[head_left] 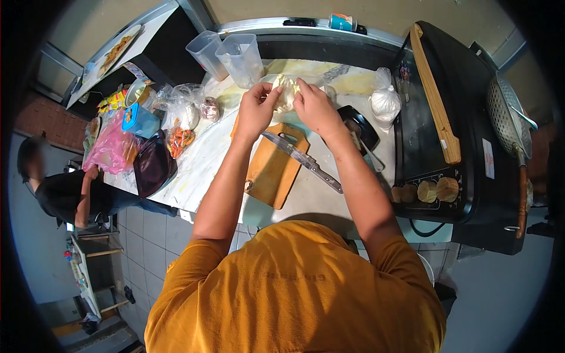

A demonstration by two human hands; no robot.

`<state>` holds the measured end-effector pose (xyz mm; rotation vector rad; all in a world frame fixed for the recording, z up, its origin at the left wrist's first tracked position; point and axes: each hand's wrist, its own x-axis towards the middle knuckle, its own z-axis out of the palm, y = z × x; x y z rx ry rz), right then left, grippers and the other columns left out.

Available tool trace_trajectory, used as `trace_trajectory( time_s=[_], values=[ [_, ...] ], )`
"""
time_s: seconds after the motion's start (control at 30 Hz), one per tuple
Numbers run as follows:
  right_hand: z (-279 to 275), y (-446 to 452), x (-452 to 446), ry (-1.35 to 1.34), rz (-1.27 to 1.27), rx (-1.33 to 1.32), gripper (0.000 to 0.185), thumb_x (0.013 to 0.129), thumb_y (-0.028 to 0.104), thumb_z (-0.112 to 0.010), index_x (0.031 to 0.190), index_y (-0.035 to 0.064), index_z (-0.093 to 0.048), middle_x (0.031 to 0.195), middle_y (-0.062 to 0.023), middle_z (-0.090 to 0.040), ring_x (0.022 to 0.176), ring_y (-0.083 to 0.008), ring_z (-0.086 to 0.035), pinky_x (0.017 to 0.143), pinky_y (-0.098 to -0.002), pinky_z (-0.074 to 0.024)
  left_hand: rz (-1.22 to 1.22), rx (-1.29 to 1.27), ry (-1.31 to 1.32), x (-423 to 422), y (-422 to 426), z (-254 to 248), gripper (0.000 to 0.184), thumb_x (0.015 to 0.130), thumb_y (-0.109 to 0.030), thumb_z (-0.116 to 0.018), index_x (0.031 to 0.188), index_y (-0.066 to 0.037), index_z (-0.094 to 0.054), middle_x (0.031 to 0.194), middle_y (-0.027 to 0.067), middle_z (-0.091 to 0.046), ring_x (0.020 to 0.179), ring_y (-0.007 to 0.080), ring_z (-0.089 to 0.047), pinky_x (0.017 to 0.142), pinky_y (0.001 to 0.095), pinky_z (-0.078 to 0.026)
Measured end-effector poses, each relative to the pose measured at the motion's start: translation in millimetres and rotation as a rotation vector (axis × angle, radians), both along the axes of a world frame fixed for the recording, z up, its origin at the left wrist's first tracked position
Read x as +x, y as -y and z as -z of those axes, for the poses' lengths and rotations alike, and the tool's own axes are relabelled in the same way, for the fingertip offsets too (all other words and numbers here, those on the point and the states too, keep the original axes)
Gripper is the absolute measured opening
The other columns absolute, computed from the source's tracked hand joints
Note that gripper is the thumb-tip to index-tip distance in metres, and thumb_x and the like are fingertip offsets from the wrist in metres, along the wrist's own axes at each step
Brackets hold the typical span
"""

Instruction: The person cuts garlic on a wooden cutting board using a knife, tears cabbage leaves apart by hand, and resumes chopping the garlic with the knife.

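Between both hands, a pale cream, ragged piece of food is held up over a clear plastic container; its exact kind is unclear. My left hand pinches its left side with thumb and fingers. On the opposite side, the fingers of my right hand are closed on it too. Below the hands lies a wooden cutting board. A large knife rests across the board, its handle toward the lower right. Beside my right forearm sits a black tray with a utensil on it.
Two clear plastic pitchers stand at the back. A bag of white powder sits near a black oven on the right. Bagged foods, a blue-lidded tub and a pink bag crowd the left. Another person stands there.
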<state>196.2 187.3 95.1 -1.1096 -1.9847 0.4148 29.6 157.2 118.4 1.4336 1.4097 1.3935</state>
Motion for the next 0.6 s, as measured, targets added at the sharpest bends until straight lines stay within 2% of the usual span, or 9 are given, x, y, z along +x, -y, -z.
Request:
trace_trajectory(
  time_s=[0.1, 0.3, 0.37, 0.6],
  values=[
    [-1.0, 2.4, -1.9, -0.003, 0.010, 0.003, 0.041, 0.094, 0.015, -0.052, 0.129, -0.0048, -0.054, 0.102, -0.0298, -0.065, 0.097, -0.0452, -0.064, 0.086, -0.0512, -0.0509, -0.007, -0.042, 0.050, -2.7, -1.6, 0.5, 0.023, 0.095, -0.021, -0.068, 0.097, 0.002, -0.066, 0.078, 0.0010, -0.063, 0.068, 0.0069, -0.054, 0.060, 0.0242, -0.043],
    [5.0, -7.2, 3.9, -0.056, -0.074, 0.031, 0.038, 0.096, 0.022, -0.057, 0.127, 0.0001, -0.057, 0.100, -0.0261, -0.067, 0.094, -0.0442, -0.065, 0.084, -0.0475, -0.0517, 0.027, -0.106, 0.074, -9.2, 0.5, -2.1, 0.024, 0.096, -0.022, -0.067, 0.097, 0.002, -0.066, 0.079, 0.0000, -0.062, 0.069, 0.0068, -0.051, 0.060, 0.0241, -0.041],
    [-4.5, -4.6, 8.0, -0.156, -0.153, -0.153, 0.038, 0.096, 0.026, -0.060, 0.124, 0.0010, -0.059, 0.101, -0.0252, -0.068, 0.096, -0.0428, -0.065, 0.083, -0.0452, -0.0516, 0.038, -0.116, 0.082, -12.0, -0.3, -1.5, 0.024, 0.096, -0.022, -0.067, 0.097, 0.002, -0.066, 0.078, -0.0003, -0.062, 0.068, 0.0067, -0.050, 0.060, 0.0241, -0.041],
    [-2.2, -4.8, 12.1, -0.128, -0.194, -0.240, 0.036, 0.095, 0.025, -0.060, 0.120, 0.0001, -0.059, 0.102, -0.0268, -0.068, 0.099, -0.0430, -0.065, 0.083, -0.0465, -0.0512, 0.098, -0.116, 0.069, -14.6, -1.7, 2.0, 0.021, 0.096, -0.020, -0.067, 0.096, 0.001, -0.065, 0.079, 0.0010, -0.064, 0.069, 0.0073, -0.053, 0.061, 0.0241, -0.043]
  ],
)
